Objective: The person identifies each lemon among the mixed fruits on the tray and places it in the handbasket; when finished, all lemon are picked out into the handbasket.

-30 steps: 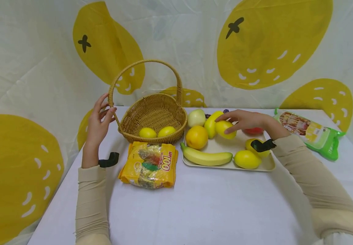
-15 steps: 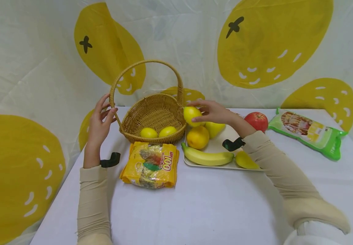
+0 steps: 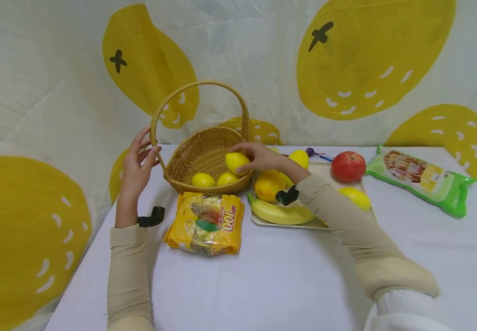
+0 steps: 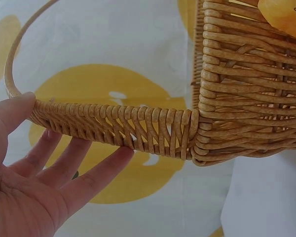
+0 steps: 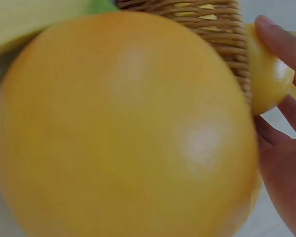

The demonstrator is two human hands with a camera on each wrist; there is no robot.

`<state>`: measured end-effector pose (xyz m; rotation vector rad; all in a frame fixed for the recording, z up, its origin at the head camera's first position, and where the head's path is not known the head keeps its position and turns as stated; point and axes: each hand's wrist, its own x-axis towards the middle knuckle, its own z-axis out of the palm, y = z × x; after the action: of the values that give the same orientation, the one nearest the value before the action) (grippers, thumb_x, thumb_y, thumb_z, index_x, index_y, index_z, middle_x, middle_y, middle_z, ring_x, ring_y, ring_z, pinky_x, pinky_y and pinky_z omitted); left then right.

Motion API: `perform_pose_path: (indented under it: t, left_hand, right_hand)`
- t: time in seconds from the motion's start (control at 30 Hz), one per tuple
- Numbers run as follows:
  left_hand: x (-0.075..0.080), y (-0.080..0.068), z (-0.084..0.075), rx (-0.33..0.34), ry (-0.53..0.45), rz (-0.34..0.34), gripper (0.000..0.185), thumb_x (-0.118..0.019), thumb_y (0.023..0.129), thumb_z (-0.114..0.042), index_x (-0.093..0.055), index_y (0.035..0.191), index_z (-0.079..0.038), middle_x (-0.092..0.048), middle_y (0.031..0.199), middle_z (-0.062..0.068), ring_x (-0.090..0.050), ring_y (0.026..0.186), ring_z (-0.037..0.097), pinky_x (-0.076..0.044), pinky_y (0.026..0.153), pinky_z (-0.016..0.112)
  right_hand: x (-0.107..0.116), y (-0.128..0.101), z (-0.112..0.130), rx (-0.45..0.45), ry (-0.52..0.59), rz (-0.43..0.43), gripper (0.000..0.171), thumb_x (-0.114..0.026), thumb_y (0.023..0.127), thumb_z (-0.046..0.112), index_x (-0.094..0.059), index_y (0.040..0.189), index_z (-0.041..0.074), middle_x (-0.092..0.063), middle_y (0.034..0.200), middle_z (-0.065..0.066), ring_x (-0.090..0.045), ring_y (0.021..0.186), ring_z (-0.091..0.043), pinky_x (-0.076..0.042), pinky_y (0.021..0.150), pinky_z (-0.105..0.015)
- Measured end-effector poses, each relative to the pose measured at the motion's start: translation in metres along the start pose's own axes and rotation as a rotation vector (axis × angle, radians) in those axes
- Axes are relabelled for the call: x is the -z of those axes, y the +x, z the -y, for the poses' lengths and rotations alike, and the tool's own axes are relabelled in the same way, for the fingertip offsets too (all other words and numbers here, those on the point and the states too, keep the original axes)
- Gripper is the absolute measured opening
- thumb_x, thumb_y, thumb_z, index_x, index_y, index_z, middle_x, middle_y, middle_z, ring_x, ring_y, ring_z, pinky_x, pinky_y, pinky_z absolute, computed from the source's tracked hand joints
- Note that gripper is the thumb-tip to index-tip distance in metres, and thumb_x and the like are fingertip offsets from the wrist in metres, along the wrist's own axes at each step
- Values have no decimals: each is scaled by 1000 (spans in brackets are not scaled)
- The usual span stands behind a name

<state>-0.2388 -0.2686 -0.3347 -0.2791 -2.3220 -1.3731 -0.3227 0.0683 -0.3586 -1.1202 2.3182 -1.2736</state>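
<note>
Backdrop: a white cloth printed with large yellow lemon shapes hangs behind a white-covered surface.
Basket: a wicker basket with a tall hoop handle stands at the back left of the surface; two lemons lie inside against its near wall.
Left hand: the left hand is set against the base of the handle; in the left wrist view the thumb rests on top of the woven band and the fingers lie nearly straight beneath it, steadying rather than clenching.
Right hand: the right hand grips a lemon between thumb and curled fingers, held over the basket's right rim, just above the two fruit already inside.
Tray: a pale tray beside the basket carries an orange, a banana, further yellow fruit and a red apple. The right wrist view is largely filled by the orange, close under the forearm.
Other items: a yellow snack packet lies in front of the basket; a green packet lies at far right.
Assessment: the lemon appears about to go in. It should be lowered into the free space behind the two lemons, not dropped on them.
Support: the left hand's brace on the handle should prevent the basket sliding.
Risk: the forearm passes low over the orange and banana and could nudge them on withdrawal.
</note>
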Motion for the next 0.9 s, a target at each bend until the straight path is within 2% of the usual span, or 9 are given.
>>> perform_pose_path:
  t: [0.07, 0.27, 0.37, 0.57, 0.7, 0.8, 0.9]
  left_hand:
    - [0, -1, 0, 2, -5, -1, 58, -56, 100, -18, -34, 152, -27, -54, 129, 11, -61, 107, 10, -57, 82, 27]
    - [0, 0, 0, 5, 10, -7, 57, -54, 101, -20, -32, 153, -29, -53, 131, 14, -61, 111, 17, -57, 83, 24]
    - [1, -1, 0, 4, 20, -6, 57, -54, 101, -20, -32, 152, -30, -53, 132, 15, -61, 112, 20, -56, 84, 26]
    - [0, -1, 2, -7, -17, -7, 57, -55, 100, -17, -33, 152, -26, -53, 130, 14, -61, 106, 7, -57, 81, 22]
    - [-2, 0, 2, -11, -46, -8, 57, -55, 100, -16, -35, 152, -26, -53, 127, 12, -60, 102, 2, -57, 80, 23]
    - [-2, 0, 2, -9, -36, -8, 56, -55, 100, -18, -35, 152, -27, -53, 127, 11, -60, 102, 1, -57, 81, 23]
    - [-1, 0, 3, -7, -26, -7, 56, -55, 100, -18, -34, 152, -27, -53, 128, 12, -60, 103, 2, -58, 81, 26]
  right_hand:
    - [-3, 1, -1, -12, -12, 29, 59, -74, 87, 10, -49, 140, 1, -58, 129, -16, -56, 102, -27, -49, 89, -36]
    - [-6, 4, 0, -4, -123, 95, 57, -73, 89, 13, -50, 141, 5, -48, 144, -14, -49, 124, -27, -42, 105, -41]
    - [-7, 6, 2, -20, -155, 134, 57, -71, 90, 14, -48, 142, 4, -45, 146, -15, -47, 126, -29, -40, 107, -43]
    - [-12, 14, 8, -113, -279, 214, 59, -65, 95, 18, -42, 146, 3, -38, 151, -19, -40, 135, -34, -34, 112, -46]
    - [-14, 18, 10, -142, -369, 261, 53, -64, 95, 17, -47, 143, 1, -43, 148, -19, -36, 138, -35, -31, 115, -46]
    - [-14, 19, 10, -127, -367, 269, 48, -63, 95, 12, -51, 139, -1, -49, 143, -19, -42, 134, -35, -36, 113, -45]
    - [-13, 17, 8, -88, -310, 261, 45, -62, 95, 10, -53, 136, -4, -52, 140, -20, -45, 131, -36, -38, 111, -45]
